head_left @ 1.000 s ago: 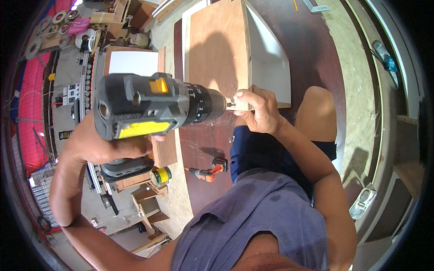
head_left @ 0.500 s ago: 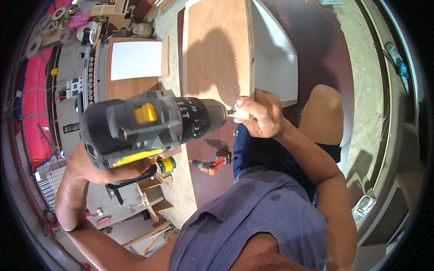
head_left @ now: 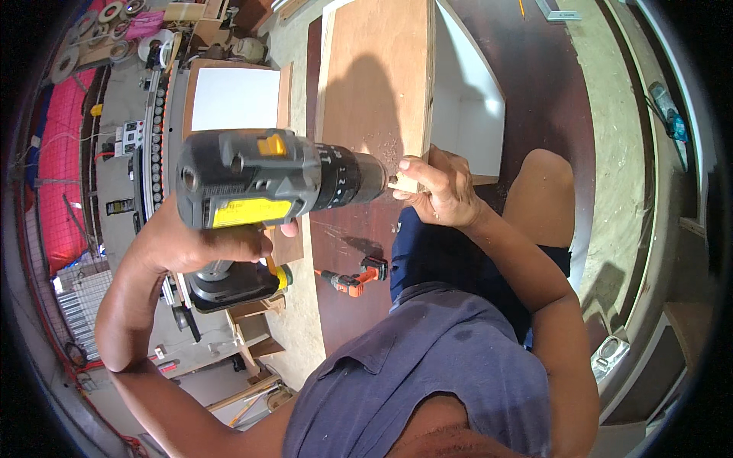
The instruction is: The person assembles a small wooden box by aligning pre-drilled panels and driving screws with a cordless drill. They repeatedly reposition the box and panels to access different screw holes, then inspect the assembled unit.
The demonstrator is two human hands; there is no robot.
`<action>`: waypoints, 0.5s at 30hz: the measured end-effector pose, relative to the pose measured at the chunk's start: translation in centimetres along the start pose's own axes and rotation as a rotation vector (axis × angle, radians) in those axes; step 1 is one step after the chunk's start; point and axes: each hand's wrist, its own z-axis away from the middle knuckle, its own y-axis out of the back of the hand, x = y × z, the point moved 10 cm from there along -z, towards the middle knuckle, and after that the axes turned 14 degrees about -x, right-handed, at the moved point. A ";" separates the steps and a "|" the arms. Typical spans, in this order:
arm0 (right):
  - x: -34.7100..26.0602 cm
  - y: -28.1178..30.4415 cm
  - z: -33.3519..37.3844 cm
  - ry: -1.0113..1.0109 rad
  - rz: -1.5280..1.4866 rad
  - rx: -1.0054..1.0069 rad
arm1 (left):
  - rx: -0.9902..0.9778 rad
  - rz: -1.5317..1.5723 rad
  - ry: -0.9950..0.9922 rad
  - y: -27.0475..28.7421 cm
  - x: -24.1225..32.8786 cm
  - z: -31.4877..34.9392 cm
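Note:
My left hand is wrapped around the grip of a black and grey cordless drill with yellow markings. The drill points right, its chuck close against the near end of a wooden box. The bit is mostly hidden between chuck and wood. At the box's near right corner, my right hand grips the plywood edge, thumb and fingertips close to the bit. Wood shavings lie on the plywood face beside the thumb. The box's inside is white.
A smaller orange and black drill lies on the dark red board below the box. To the left are a white panel and several tape rolls. A pencil lies at the far right, near a metal tool.
The drill has rolled and shifted right, showing more of its yellow side and battery base. The box appears slightly further right. My right hand keeps its grip on the corner.

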 end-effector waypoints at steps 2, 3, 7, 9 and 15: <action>-0.2 -0.1 -0.2 0.002 -0.062 -0.013 | -0.004 0.083 -0.034 -0.2 0.2 0.1; 0.0 -0.3 -0.2 -0.013 -0.081 -0.029 | -0.028 0.050 -0.061 -0.4 0.3 0.1; 0.0 -0.4 -0.1 -0.024 -0.157 -0.044 | 0.003 -0.058 -0.040 -0.4 -0.6 0.6; 0.0 -0.2 -0.2 -0.007 -0.155 -0.043 | -0.007 -0.149 -0.086 -0.5 0.6 0.4; -0.5 -0.2 0.2 -0.006 -0.066 -0.058 | 0.050 -0.287 0.046 0.0 0.0 0.6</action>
